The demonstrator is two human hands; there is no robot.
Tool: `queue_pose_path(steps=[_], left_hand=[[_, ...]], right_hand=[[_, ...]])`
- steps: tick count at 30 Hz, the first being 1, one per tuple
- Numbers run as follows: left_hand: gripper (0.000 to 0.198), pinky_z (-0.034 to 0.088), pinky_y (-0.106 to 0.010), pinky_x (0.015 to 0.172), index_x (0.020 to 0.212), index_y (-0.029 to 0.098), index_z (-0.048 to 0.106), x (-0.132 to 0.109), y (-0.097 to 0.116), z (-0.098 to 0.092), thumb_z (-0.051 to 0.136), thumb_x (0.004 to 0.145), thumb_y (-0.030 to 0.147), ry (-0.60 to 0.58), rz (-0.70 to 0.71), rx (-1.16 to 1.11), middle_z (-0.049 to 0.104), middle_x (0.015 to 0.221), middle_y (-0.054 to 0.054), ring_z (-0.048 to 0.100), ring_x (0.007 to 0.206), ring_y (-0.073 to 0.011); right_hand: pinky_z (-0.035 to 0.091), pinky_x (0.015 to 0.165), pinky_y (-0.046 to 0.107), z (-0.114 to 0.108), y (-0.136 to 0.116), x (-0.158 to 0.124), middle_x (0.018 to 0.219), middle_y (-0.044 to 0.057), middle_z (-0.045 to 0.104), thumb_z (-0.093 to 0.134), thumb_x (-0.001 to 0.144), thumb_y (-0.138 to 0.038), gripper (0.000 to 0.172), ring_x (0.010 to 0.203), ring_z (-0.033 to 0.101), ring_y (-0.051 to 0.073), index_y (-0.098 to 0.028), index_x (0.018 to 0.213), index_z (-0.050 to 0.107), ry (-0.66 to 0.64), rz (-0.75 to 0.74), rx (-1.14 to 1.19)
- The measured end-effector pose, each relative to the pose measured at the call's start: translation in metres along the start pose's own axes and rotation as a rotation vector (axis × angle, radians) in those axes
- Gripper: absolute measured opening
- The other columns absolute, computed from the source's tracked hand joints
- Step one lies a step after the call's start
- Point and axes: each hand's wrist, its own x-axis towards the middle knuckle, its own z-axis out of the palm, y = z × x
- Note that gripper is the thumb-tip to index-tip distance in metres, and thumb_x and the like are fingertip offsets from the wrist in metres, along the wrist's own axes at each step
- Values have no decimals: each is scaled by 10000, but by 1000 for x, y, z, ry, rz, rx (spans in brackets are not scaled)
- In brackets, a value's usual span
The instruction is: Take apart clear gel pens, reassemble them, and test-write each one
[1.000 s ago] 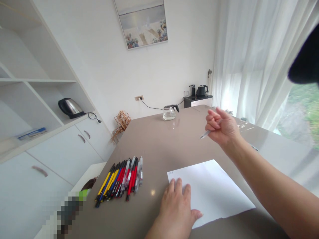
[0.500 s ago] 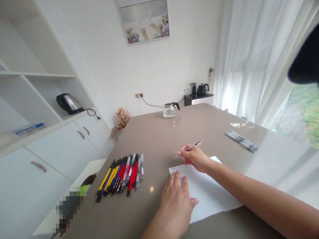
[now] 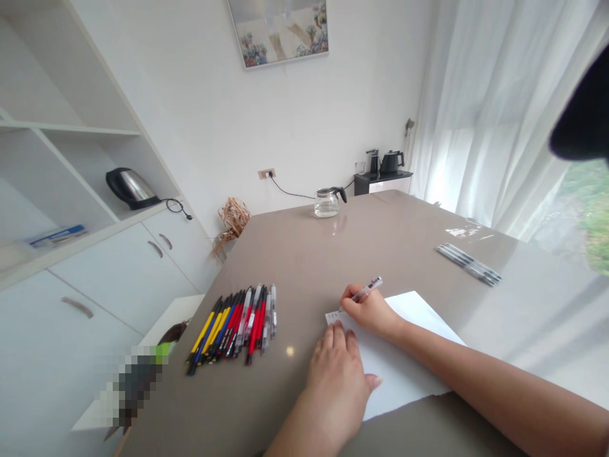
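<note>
A white sheet of paper lies on the brown table, with a few small marks near its far left corner. My left hand rests flat on the sheet's left side, fingers stretched out. In a writing grip, my right hand is closed around a clear pen, its tip close to the marks at that corner. The pen's lower end is partly hidden by my fingers. To the left lies a group of yellow, blue, red and clear pens, side by side.
Several clear pens lie in a bundle at the right. A glass pot stands at the table's far side. Beyond it, a black kettle sits on a small stand. White cabinets line the left, curtains the right.
My right hand has moved down and toward me with the pen, from above the paper's far edge onto the sheet. My left hand stays on the paper. The view has shifted slightly.
</note>
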Motion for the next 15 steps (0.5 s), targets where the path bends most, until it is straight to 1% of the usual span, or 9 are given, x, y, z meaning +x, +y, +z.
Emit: queue_pose_path(steps=[8, 15], left_hand=[[624, 234, -392, 972, 1206, 102, 372, -1, -2, 2, 492, 703, 452, 9, 6, -1, 312, 1301, -169, 227, 1211, -282], [623, 233, -385, 975, 1213, 99, 364, -1, -1, 0, 484, 710, 447, 4, 2, -5, 295, 1311, -169, 218, 1215, -280]], right_hand=[[336, 480, 203, 2, -2, -2, 530, -16, 525, 402, 670, -209, 142, 516, 458, 99, -177, 601, 523, 18, -12, -86], [331, 474, 201, 2, -2, -1, 535, -13, 532, 407, 667, -202, 140, 518, 458, 97, -174, 594, 523, 3, -20, -95]])
